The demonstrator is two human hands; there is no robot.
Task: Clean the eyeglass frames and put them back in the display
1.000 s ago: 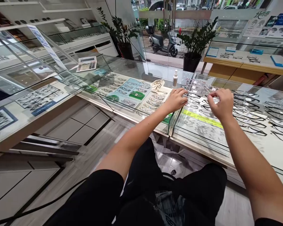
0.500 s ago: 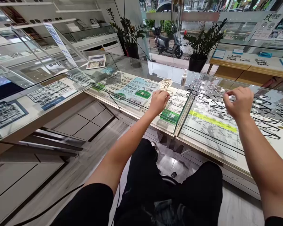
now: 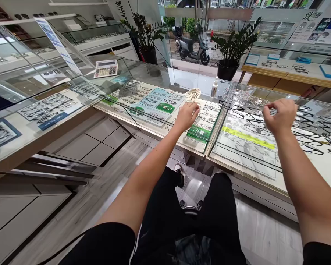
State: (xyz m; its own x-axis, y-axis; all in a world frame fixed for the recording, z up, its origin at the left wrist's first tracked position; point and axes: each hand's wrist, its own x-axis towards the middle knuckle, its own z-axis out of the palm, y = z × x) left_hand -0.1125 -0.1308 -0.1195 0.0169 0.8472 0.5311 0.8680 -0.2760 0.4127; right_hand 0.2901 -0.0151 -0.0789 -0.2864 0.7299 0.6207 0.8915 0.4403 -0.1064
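Observation:
My left hand [image 3: 186,117] is over the glass counter, just in front of a crumpled beige cloth [image 3: 192,95], with its fingers curled together. Anything between those fingertips is too small to make out. My right hand [image 3: 281,117] hovers above rows of eyeglasses [image 3: 255,120] at the right, thumb and forefinger pinched. What it holds, if anything, is unclear against the frames behind. A small white spray bottle [image 3: 214,87] stands upright on the glass, right of the cloth. Green cards [image 3: 199,133] lie among glasses between my forearms.
A calculator [image 3: 106,69] rests on the counter at the left. Two potted plants [image 3: 228,68] stand beyond the glass. More display cases [image 3: 52,110] run along the left side. The counter's front edge [image 3: 154,137] crosses before my knees.
The view has shifted slightly, and my knees are closer together. Both hands keep nearly the same pose, the left a little nearer the cloth in view.

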